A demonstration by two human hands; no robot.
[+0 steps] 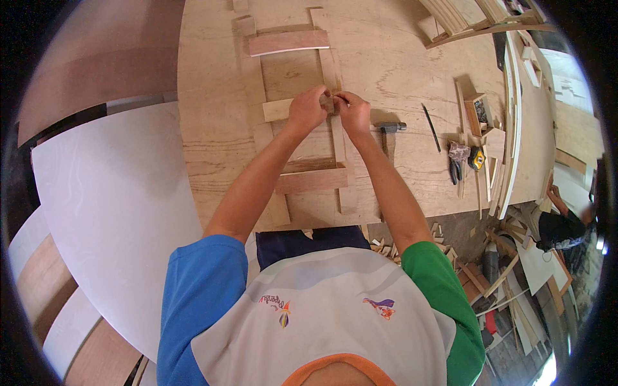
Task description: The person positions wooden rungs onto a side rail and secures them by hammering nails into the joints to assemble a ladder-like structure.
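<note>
A ladder-like wooden frame (339, 138) lies in front of me on a plywood worktop, with two long rails and cross slats between them. My left hand (308, 112) is closed at the right end of the middle wooden slat (276, 110), covering much of it. Beside it, over the right rail, my right hand (355, 116) is pinched; whatever small thing is in its fingertips is too small to make out. A reddish slat (290, 43) crosses the far part of the frame, and another slat (312, 181) crosses the near part. Right of my right hand lies a hammer (390, 127).
On the plywood worktop (225, 154), a dark pencil (430, 127), pliers (456, 170), a yellow tape measure (476, 158) and a small wooden box (477, 114) lie rightward. White panels (116, 193) stand left. Wood offcuts (476, 276) litter the floor; another person (560, 225) is far right.
</note>
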